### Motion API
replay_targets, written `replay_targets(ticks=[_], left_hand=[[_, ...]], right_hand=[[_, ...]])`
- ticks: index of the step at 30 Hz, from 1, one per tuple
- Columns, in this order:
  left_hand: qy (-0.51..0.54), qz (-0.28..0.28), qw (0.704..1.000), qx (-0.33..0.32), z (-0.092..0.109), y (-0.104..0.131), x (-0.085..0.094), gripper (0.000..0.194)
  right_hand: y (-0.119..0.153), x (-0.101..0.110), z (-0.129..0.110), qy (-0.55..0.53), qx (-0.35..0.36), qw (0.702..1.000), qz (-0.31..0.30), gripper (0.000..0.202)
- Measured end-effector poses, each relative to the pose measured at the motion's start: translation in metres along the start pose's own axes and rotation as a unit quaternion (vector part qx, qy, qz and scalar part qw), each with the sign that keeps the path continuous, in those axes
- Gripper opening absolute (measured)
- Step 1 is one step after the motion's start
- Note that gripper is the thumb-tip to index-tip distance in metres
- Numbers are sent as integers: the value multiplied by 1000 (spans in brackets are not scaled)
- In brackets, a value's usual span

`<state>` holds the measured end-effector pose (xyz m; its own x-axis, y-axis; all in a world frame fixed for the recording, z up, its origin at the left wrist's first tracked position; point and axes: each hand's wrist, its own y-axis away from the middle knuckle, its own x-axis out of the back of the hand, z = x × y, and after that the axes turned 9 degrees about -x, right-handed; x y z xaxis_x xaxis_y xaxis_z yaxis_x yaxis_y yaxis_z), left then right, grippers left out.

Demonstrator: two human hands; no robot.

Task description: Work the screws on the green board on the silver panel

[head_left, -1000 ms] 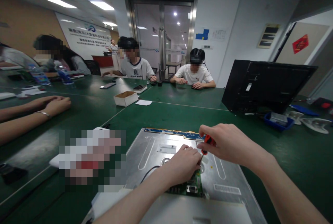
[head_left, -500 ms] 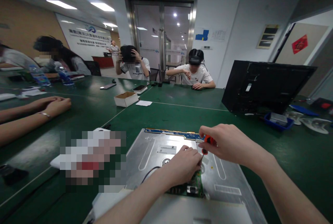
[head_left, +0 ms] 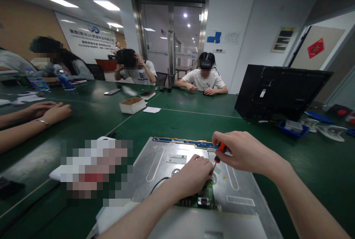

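Observation:
My right hand is closed round the red and black handle of a screwdriver, whose thin shaft slants down to the left. Its tip is hidden by the fingers of my left hand. Those fingers are curled and pressed together over a green circuit board; what they hold, if anything, I cannot see. The board lies on the silver metal back of a display panel, flat on the table before me. A blue circuit strip runs along the panel's far edge, and a dark cable curves out beside my left forearm.
Beyond the panel, the green table holds a white open box. A black monitor housing and a blue tray of parts stand at right. Another person's hands rest at left. More people sit across the table.
The handle of the screwdriver has turned and tilted slightly in my right hand, showing more of its shaft. My left hand stays at the board. The whole view has shifted a little.

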<state>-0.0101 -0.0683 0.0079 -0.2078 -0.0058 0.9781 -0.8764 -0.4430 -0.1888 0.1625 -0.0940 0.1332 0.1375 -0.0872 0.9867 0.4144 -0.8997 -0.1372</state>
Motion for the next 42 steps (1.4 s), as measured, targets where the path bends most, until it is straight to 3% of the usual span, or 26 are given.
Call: replay_targets(ticks=[19,42], left_hand=[[18,-6,1000,3,2,0,7,5],[37,2,999,6,-1,1,5,7]], right_hand=[[-5,-1,-1,59,-16,998,25,15],[-3,0,-1,27,8,1000,8,11]])
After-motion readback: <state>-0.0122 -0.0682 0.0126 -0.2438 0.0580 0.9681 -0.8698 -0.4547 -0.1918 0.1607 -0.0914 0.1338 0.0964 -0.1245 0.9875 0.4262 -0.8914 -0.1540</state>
